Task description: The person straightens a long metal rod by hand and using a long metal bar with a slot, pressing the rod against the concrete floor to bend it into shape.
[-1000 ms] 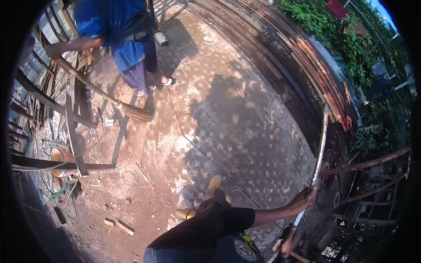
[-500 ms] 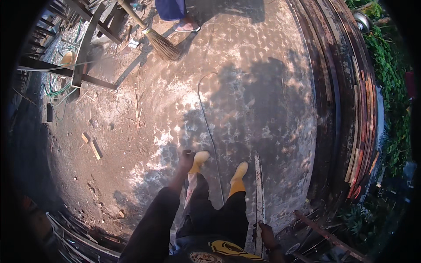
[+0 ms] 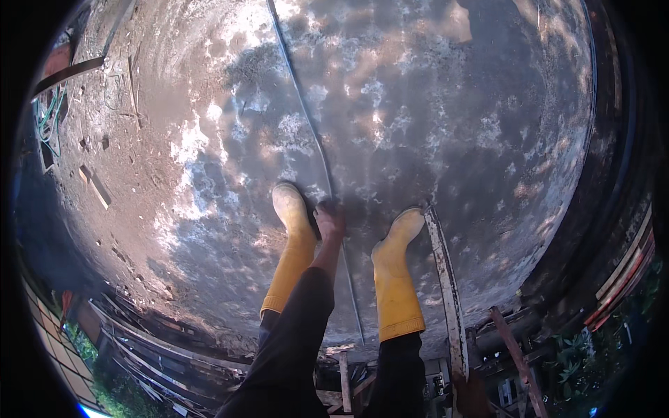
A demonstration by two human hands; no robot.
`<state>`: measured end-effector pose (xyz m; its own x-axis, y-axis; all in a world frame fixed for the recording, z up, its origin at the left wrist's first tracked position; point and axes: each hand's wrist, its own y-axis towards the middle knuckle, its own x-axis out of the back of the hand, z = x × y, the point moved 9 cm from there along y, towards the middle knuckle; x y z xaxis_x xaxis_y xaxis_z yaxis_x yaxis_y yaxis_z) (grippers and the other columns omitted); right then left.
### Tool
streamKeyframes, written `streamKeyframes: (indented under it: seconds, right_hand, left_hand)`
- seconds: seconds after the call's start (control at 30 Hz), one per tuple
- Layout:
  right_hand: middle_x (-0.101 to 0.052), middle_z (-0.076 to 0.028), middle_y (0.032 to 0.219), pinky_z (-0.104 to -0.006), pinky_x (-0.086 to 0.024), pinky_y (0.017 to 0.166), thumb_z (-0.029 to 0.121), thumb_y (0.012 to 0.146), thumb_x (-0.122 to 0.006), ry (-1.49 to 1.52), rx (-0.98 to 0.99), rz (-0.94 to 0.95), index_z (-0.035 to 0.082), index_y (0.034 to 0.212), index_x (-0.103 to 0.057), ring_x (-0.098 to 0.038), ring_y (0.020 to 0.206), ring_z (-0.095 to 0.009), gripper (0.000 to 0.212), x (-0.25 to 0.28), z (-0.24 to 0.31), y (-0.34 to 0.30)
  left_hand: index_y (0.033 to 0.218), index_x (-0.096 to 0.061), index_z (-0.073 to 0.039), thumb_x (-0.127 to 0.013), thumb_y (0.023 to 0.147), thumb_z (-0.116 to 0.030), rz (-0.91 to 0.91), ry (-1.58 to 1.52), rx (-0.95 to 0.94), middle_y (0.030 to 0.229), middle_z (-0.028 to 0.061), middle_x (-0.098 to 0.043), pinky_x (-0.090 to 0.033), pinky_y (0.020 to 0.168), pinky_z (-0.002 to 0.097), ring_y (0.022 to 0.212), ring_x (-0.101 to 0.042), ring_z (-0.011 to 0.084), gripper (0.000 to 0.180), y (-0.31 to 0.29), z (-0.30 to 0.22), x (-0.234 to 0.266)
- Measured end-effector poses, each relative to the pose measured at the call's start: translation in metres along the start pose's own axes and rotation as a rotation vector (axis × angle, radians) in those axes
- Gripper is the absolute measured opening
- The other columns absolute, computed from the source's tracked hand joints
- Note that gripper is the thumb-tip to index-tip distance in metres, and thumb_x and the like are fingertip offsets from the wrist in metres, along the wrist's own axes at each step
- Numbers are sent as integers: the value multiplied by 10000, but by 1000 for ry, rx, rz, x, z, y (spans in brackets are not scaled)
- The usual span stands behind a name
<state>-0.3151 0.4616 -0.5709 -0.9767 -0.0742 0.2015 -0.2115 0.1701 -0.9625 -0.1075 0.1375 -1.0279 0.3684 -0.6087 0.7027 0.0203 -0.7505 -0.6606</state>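
Note:
Bent low, I have my left hand (image 3: 330, 217) down near the floor between my boots, its fingers curled at a thin grey cable (image 3: 304, 108). The cable runs from the top of the view, past the hand and back toward me. Yellow rubber boots (image 3: 293, 244) cover my feet. My right hand (image 3: 471, 396), dim at the lower edge, is closed round the near end of a long, narrow strip (image 3: 446, 279) with worn white paint and dark edges. The strip's far end is beside the toe of my right boot (image 3: 401, 272).
Stained concrete floor (image 3: 418, 132) stretches ahead. Small wood offcuts (image 3: 95, 187) and a green hose (image 3: 50, 118) lie to the left. Stacked lengths of wood or metal (image 3: 160, 355) are behind me on the left. A rusty bar (image 3: 519, 359) slants at the lower right, near plants (image 3: 575, 376).
My view has tipped down and come closer to the floor. My left hand has moved right and down to the cable. The strip stays in my right hand. The broom and the other person have left view.

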Motion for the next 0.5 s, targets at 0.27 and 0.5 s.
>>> streamKeyframes:
  seconds: [0.27, 0.5]
  right_hand:
    - [-501, -299, 1256, -492, -355, 940, 335, 982, -478, 44, -205, 158, -18, 1293, -495, -455, 1186, -416, 470, 0, 52, 19]
    - [-363, -245, 1466, -461, -388, 931, 403, 987, -445, 383, -15, 177, 34, 1452, -336, -416, 1291, -339, 604, -55, -58, 11]
  left_hand:
    - [931, -560, 8, -580, 893, -253, 41, -100, -68, 911, 209, -602, -446, 769, 492, 868, -599, 406, 264, -8, -4, -8]
    - [903, -587, 32, -552, 924, -203, 84, -334, -133, 788, 200, -585, -467, 699, 392, 753, -614, 300, 238, -47, 15, 14]
